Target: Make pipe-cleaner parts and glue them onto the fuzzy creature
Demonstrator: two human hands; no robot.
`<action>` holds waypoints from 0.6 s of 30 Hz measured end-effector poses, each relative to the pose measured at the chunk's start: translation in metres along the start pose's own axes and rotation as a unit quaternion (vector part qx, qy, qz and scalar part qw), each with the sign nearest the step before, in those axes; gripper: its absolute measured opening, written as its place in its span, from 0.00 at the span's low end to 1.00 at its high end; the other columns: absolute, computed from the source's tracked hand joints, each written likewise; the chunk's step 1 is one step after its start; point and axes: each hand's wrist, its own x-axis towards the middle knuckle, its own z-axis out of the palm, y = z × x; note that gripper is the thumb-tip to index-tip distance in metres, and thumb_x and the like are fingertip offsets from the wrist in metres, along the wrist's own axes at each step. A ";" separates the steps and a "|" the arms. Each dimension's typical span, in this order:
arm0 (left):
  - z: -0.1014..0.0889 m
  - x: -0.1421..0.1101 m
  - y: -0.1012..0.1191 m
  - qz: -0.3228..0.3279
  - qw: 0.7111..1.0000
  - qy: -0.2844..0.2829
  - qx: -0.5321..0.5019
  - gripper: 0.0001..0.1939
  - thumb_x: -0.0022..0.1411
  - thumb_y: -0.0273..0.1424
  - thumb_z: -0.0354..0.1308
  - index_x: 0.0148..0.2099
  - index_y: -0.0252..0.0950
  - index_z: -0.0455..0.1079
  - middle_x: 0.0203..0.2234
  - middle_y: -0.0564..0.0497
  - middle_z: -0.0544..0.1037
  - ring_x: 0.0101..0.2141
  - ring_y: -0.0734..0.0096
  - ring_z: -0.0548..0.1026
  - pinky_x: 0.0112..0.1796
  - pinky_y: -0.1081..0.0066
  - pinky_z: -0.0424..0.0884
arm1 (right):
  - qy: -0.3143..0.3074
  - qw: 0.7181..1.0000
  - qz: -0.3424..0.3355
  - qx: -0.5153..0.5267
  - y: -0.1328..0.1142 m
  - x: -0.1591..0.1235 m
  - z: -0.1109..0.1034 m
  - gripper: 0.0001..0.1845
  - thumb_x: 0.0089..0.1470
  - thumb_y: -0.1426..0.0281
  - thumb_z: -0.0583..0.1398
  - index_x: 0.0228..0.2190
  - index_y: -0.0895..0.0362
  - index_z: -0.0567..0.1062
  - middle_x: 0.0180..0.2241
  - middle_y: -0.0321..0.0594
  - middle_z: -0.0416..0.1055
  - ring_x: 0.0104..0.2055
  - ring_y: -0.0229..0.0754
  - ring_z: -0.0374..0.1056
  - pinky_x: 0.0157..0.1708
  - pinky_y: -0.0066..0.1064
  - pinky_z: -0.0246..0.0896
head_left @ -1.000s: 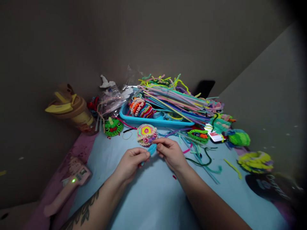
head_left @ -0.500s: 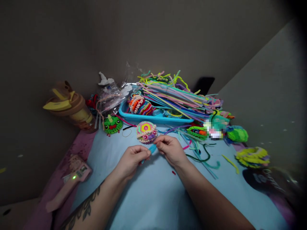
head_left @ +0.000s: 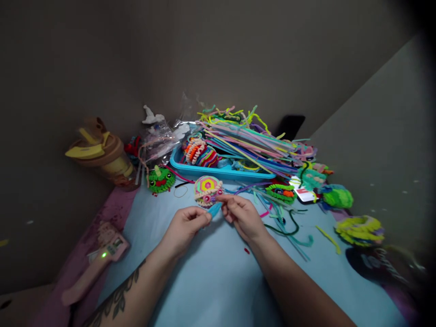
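Observation:
Between thumb and fingers, my left hand [head_left: 185,229] pinches a folded light-blue fuzzy pipe cleaner [head_left: 215,210]. Its far end lies at the fingertips of my right hand [head_left: 244,217], which are closed around that tip with the index finger reaching forward. Just beyond the fingers sits a round pipe-cleaner craft [head_left: 207,187] with a pink, yellow and cream pattern and pink bead-like eyes. A small red scrap [head_left: 246,250] lies on the blue cloth [head_left: 218,281] under my right wrist.
Behind is a blue tray [head_left: 190,170] heaped with pipe cleaners [head_left: 248,141]. A green craft [head_left: 161,180] and a lidded cup [head_left: 112,159] stand left, near a pink hot glue gun [head_left: 102,261]. To the right are loose strands, a lit phone [head_left: 304,194] and a yellow bundle [head_left: 359,230].
My right index finger has stretched forward, away from its pinch on the blue pipe cleaner. My left hand keeps its grip. The view has shifted slightly.

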 end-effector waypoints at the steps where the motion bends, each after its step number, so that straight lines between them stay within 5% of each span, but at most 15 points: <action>1: 0.000 0.000 0.000 0.001 1.000 0.001 0.003 0.14 0.48 0.39 0.63 0.24 0.32 0.71 0.15 0.56 0.67 0.19 0.80 0.58 0.22 0.77 0.52 | -0.004 1.000 -0.004 -0.011 0.000 0.000 0.000 0.18 0.48 0.57 0.62 0.36 0.57 0.78 0.19 0.32 0.63 0.17 0.31 0.51 0.17 0.25 0.42; 11: 0.001 -0.002 0.003 0.044 0.997 0.002 0.071 0.14 0.50 0.39 0.61 0.24 0.32 0.71 0.16 0.55 0.68 0.19 0.78 0.62 0.22 0.77 0.58 | -0.003 0.996 -0.048 -0.079 -0.001 0.000 0.003 0.11 0.45 0.63 0.65 0.32 0.56 0.77 0.30 0.39 0.73 0.30 0.39 0.65 0.27 0.28 0.58; 18: 0.002 -0.005 0.001 0.155 0.962 0.034 0.222 0.10 0.54 0.33 0.57 0.25 0.33 0.72 0.19 0.52 0.71 0.23 0.74 0.67 0.25 0.76 0.60 | 0.025 0.984 -0.049 -0.168 0.000 0.000 0.003 0.10 0.47 0.64 0.62 0.24 0.58 0.73 0.22 0.34 0.68 0.25 0.36 0.61 0.27 0.27 0.56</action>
